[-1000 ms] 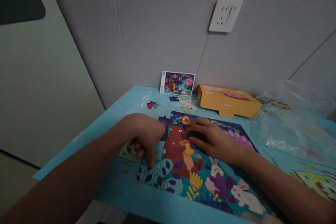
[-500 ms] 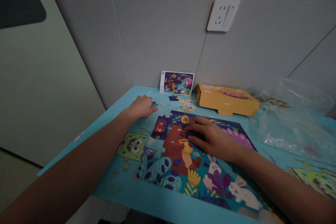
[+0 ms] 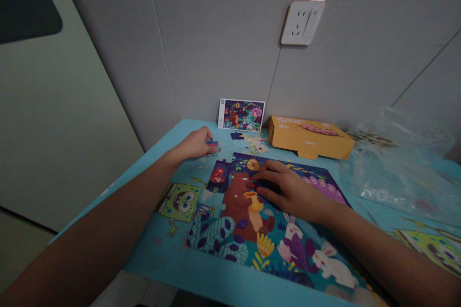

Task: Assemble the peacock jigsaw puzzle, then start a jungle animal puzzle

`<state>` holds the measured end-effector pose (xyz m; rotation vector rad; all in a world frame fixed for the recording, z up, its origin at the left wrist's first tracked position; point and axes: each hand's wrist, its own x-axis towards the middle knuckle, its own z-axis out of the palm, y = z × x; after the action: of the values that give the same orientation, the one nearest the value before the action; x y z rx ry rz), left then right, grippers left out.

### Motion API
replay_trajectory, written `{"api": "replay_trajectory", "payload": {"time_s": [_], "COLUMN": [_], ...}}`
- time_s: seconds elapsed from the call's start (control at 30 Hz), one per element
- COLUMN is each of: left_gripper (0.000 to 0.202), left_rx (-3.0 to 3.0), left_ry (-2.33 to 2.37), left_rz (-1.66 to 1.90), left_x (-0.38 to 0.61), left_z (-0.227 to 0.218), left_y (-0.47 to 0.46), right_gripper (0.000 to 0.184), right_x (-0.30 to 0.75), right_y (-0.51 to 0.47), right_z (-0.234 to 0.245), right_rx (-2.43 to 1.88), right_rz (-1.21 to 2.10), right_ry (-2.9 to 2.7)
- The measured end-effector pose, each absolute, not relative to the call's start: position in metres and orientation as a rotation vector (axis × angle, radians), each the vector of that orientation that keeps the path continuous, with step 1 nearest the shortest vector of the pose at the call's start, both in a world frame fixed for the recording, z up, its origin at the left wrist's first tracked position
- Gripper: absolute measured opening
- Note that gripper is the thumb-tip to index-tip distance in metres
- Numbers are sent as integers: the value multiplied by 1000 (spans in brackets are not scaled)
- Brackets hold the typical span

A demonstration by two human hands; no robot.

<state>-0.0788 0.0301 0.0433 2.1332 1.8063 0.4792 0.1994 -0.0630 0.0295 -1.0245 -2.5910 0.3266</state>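
Observation:
My left hand is at the far left part of the table, its fingers closed on the edge of a small blue and red puzzle piece. My right hand lies flat with fingers apart on the large, partly assembled jigsaw puzzle, over the brown bear's face. The puzzle shows a bear, white rabbits and flowers; its upper left edge is uneven. A dark loose piece lies behind the puzzle, near the picture card.
A picture card leans against the wall. Right of it stands a yellow box, then a clear plastic bag. The light blue table cover has cartoon prints. A socket is on the wall.
My left hand has drawn its fingers in around the puzzle piece, which now shows more and lies slightly farther right. My right hand stays on the puzzle.

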Motion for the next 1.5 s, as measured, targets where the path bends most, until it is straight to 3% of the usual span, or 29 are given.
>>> {"api": "replay_trajectory", "payload": {"time_s": [0.1, 0.17, 0.3, 0.4, 0.8, 1.07, 1.27, 1.5], "left_gripper": [22, 21, 26, 27, 29, 29, 30, 23], "left_rx": [1987, 1959, 2036, 2081, 1957, 2001, 1931, 2074], "left_ry": [1537, 1341, 1064, 1039, 842, 816, 816, 874], "left_rz": [666, 652, 222, -19, -254, -74, -386, -267], "left_x": [-73, -71, -67, -64, -60, -61, -61, -63], "left_z": [53, 59, 64, 63, 66, 73, 73, 72], "left_y": [23, 17, 7, 4, -7, -9, -12, -10], "right_gripper": [24, 24, 24, 24, 24, 24, 25, 24], "right_x": [199, 200, 200, 199, 200, 199, 200, 200], "right_y": [-64, -64, -64, -63, -63, -63, -62, -63], "right_z": [30, 30, 30, 29, 29, 30, 29, 30], "right_rx": [-1023, -1022, -1030, -1037, -1005, -1005, -1013, -1005], "right_rz": [326, 325, 325, 323, 307, 308, 321, 315], "right_ry": [-2591, -2593, -2596, -2600, -2595, -2593, -2599, -2597]}}
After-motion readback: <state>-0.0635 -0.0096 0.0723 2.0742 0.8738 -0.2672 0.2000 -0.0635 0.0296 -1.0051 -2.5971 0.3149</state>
